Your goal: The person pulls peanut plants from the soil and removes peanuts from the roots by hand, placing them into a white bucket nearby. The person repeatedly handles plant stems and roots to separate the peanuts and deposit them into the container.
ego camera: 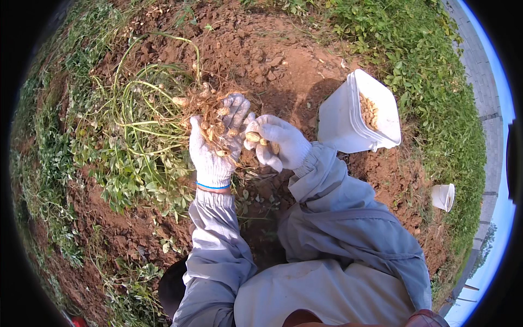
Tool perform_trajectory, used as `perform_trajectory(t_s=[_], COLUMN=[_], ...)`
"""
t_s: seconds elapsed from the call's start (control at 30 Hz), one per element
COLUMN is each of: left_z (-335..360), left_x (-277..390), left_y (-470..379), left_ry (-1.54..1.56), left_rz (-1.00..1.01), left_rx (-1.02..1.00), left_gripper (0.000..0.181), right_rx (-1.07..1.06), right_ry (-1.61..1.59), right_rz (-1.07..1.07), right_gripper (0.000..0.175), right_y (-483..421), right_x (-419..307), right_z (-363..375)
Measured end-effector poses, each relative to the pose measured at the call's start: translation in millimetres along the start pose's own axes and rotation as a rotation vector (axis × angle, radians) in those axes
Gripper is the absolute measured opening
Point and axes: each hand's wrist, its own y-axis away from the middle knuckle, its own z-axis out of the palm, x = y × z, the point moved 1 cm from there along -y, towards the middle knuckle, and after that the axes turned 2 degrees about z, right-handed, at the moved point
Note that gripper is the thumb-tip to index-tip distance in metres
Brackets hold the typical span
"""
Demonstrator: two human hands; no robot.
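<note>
In a white knit glove with a blue cuff edge, my left hand [216,143] holds up the root end of an uprooted peanut plant. Pods [179,101] hang among its brown roots [208,108], and its long green stems [151,122] trail off to the left. My right hand [278,141], gloved too, is curled around several loose peanut pods [259,140], close beside the left hand's fingers. Right of the hands, a white plastic bucket [335,118] stands on the soil, with peanut pods [369,111] inside.
A smaller white bucket [443,197] stands farther right by the green leafy plants [400,53]. Pulled peanut plants [53,163] lie along the left. Reddish clods of soil [261,53] cover the ground ahead. A paved strip [482,81] runs along the right edge.
</note>
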Motion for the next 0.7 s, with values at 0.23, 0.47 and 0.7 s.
perform_trajectory(t_s=[0.23, 0.47, 0.7], left_z=[-17.9, -24.5, -18.4], left_x=[-3.3, -10.3, 0.9], left_y=[4.4, 7.1, -0.3], left_ry=[-0.088, -0.219, -0.142], left_rz=[0.081, 0.094, 0.086], left_rx=[-0.083, 0.092, 0.102], left_gripper=[0.061, 0.058, 0.06], right_rx=[0.192, -0.081, -0.369], right_ry=[1.297, 0.753, 0.048], right_rz=[-0.601, 0.137, 0.197], right_gripper=[0.04, 0.019, 0.027], right_y=[-17.0, -9.0, 38.5], right_x=[-0.6, -16.1, 9.7], right_z=[21.5, 16.6, 3.3])
